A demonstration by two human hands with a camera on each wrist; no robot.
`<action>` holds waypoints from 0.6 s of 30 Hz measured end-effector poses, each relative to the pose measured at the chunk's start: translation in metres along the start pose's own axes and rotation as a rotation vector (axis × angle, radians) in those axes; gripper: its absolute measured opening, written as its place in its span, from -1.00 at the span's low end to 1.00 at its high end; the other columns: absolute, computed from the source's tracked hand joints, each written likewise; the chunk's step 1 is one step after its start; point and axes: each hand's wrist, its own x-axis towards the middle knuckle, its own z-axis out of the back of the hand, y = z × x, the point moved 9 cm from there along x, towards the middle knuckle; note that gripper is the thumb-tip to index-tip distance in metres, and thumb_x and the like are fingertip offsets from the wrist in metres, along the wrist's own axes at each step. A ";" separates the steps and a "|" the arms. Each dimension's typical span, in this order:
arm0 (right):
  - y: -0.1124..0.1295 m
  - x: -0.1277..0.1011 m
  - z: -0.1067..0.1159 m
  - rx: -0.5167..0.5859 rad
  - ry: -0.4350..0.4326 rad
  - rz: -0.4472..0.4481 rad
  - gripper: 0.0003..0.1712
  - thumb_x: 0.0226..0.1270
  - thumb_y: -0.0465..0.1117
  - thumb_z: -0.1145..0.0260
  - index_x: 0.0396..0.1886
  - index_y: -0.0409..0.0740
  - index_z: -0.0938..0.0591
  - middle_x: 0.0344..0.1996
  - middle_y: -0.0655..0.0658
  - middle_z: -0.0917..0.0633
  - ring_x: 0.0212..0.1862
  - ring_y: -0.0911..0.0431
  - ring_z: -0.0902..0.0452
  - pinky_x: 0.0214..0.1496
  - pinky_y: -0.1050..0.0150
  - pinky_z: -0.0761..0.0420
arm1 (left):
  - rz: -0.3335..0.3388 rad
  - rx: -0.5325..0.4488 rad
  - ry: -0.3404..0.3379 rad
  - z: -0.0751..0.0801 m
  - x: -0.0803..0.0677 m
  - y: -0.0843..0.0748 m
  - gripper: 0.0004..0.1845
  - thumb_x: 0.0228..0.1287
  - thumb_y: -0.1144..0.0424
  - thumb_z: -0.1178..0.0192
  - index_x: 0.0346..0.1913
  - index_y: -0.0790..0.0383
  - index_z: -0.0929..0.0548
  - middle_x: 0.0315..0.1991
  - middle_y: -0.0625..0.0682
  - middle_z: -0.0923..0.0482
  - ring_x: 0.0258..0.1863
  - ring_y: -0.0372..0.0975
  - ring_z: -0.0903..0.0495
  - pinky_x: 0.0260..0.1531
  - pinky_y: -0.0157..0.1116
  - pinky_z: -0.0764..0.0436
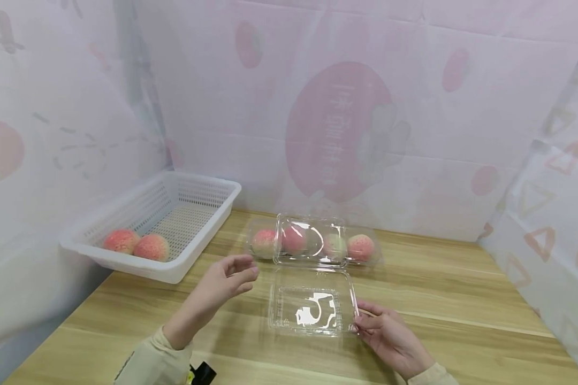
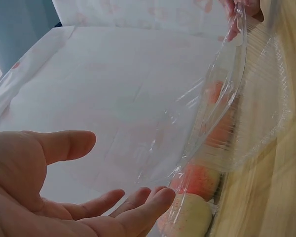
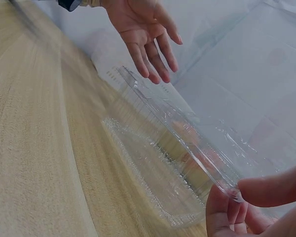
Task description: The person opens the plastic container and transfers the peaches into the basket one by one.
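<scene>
A clear plastic clamshell box (image 1: 313, 315) stands unfolded near the middle of the table, its lid raised at the far side. My right hand (image 1: 390, 339) pinches the box's right rim between thumb and fingers, also seen in the right wrist view. Left of the box, my left hand (image 1: 221, 283) hovers apart from it, holding nothing; its fingers are relaxed and spread in the left wrist view. Behind the raised lid, several pink-and-yellow peaches (image 1: 360, 247) lie in a row in clear packaging, partly seen through the lid.
At the left stands a white perforated basket (image 1: 199, 240) with two peaches (image 1: 151, 247) in its near end. Printed cloth (image 1: 212, 107) walls in the wooden table (image 1: 438, 283) at the back and sides. A small black object (image 1: 203, 373) shows beside the left sleeve.
</scene>
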 end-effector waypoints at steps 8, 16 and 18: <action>0.001 0.000 0.000 -0.002 0.002 0.005 -0.34 0.33 -0.54 -0.14 0.38 -0.57 -0.16 -0.22 -0.16 -0.61 -0.19 0.09 -0.55 -0.04 0.30 -0.56 | 0.032 -0.029 0.081 -0.014 0.002 0.013 -0.46 0.43 0.31 -0.15 0.30 0.60 -0.29 0.15 0.42 -0.41 0.17 0.24 -0.43 0.09 -0.04 -0.55; 0.001 0.001 -0.001 0.013 0.014 0.005 -0.40 0.34 -0.54 -0.12 0.35 -0.55 -0.23 -0.23 -0.16 -0.62 -0.19 0.09 -0.55 -0.04 0.30 -0.56 | 0.068 -0.042 0.124 -0.025 0.002 0.028 -0.45 0.44 0.33 -0.11 0.30 0.64 -0.25 0.16 0.47 -0.39 0.12 0.21 -0.49 0.06 -0.03 -0.57; 0.001 0.001 0.000 0.017 0.010 0.002 -0.42 0.34 -0.54 -0.12 0.34 -0.54 -0.24 -0.23 -0.16 -0.61 -0.20 0.09 -0.55 -0.03 0.30 -0.56 | 0.071 -0.047 0.143 -0.029 0.002 0.030 -0.45 0.44 0.33 -0.11 0.30 0.66 -0.23 0.16 0.47 -0.39 0.10 0.20 -0.50 0.05 -0.03 -0.58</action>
